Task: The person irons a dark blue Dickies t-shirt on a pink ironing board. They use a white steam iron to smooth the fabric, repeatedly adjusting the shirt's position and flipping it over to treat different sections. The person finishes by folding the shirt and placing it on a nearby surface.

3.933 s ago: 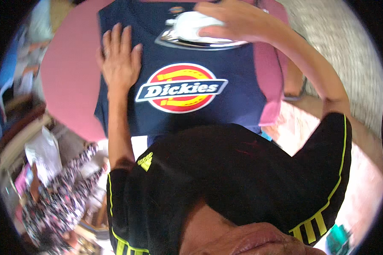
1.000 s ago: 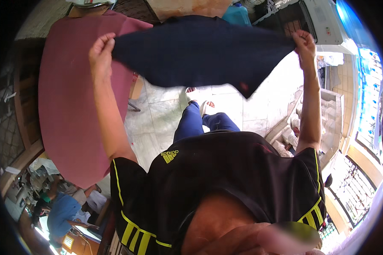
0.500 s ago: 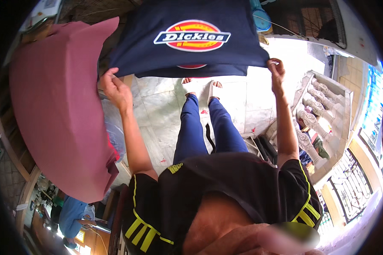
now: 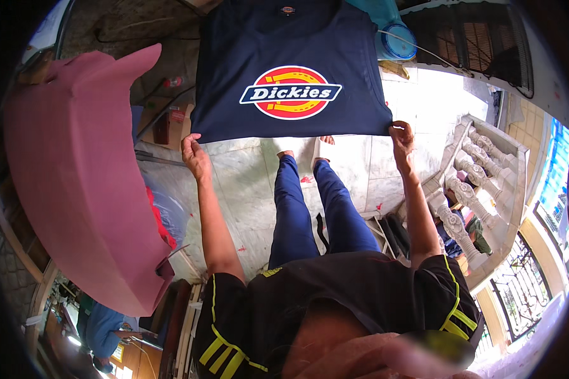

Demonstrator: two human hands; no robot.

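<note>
Spread out in front of me is a navy sleeveless shirt (image 4: 234, 79) with a red and yellow oval print in its middle. Its neckline points away, and its lower hem faces me. My left hand (image 4: 196, 158) pinches the hem's left corner between thumb and fingers. At the opposite corner, my right hand (image 4: 403, 144) pinches the cloth the same way. The shirt hangs nearly flat and smooth between the two hands. What its far end rests on is hidden beneath it.
A large piece covered in mauve cloth (image 4: 76, 177) stands at my left. To the right rises a white balustrade (image 4: 468, 189). A blue container (image 4: 398, 43) sits beyond the shirt. Pale tiles (image 4: 240, 183) lie underfoot. Another person in a blue shirt (image 4: 104, 328) is at lower left.
Both hands have come nearer to me, drawing the hem with them. The shirt now lies flatter, its neckline shows, and the second layer below the hem is no longer visible.
</note>
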